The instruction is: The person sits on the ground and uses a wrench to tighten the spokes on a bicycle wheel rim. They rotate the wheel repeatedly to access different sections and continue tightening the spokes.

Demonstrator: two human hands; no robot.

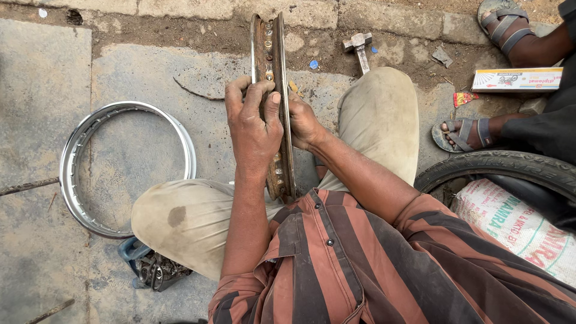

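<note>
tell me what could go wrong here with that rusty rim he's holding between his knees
1. The rusty rim stands on edge, and both bare hands, left hand and right hand, clasp its metal edges; rust or burrs could cut the skin.
2. It rests between the knees, so a slip might tip it onto the legs.
3. The hammer, the shiny rim and the tyre lie close by, and so does another person's sandalled foot; a falling rim might strike them.

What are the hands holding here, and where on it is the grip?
Both hands hold a rusty wheel rim standing on edge between the knees. The left hand wraps over its near stretch; the right hand grips the opposite side.
</note>
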